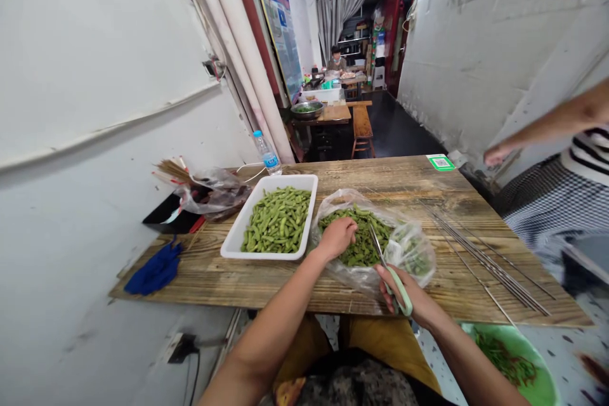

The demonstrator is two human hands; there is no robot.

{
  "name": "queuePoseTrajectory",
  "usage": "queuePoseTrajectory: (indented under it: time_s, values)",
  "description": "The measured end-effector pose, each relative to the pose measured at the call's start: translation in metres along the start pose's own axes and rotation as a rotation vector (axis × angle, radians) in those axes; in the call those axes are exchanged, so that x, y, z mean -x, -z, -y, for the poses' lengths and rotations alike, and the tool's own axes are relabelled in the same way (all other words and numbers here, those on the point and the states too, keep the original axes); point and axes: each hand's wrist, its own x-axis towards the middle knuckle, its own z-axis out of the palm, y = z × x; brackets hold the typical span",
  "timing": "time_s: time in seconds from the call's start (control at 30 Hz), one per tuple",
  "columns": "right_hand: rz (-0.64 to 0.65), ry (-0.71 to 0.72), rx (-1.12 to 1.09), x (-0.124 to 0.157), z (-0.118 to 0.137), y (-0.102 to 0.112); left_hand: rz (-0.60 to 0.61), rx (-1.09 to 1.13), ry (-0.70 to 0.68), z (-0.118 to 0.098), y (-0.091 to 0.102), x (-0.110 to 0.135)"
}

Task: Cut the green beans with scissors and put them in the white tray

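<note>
My right hand (pixel 404 292) grips a pair of scissors (pixel 398 288) by their pale green handles. The blades point up and away over a clear plastic bag (pixel 419 247), which lies opened out with green edamame pods (pixel 361 257) heaped in it. Over the left side of that heap is my left hand (pixel 339 238), its fingers curled together; whatever they pinch is hidden or too small to name. To the left of the bag stands a white tray (pixel 228 247) with a pile of edamame pods (pixel 278 219) in it.
Long metal skewers (pixel 490 260) lie on the wooden table (pixel 280 282) at right; a blue cloth (pixel 155 269) lies at left. A water bottle (pixel 269 153) stands behind the tray. A co-worker's arm (pixel 547 124) reaches in from the right. Below is a green basin (pixel 547 368).
</note>
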Motion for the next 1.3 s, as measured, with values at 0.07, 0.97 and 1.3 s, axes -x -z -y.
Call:
queuePoseTrajectory:
  time_s: [0.07, 0.97, 1.3]
  values:
    - [0.016, -0.005, 0.011, -0.001, 0.001, -0.001, 0.034, 0.206, 0.032, 0.002, 0.0, 0.004]
    - [0.048, 0.002, -0.051, 0.003, 0.009, -0.013, -0.147, 1.301, 0.485, -0.003, -0.003, 0.019]
    - [0.044, 0.063, 0.02, 0.002, 0.013, -0.015, -0.126, 1.296, 0.485, -0.017, -0.008, 0.026]
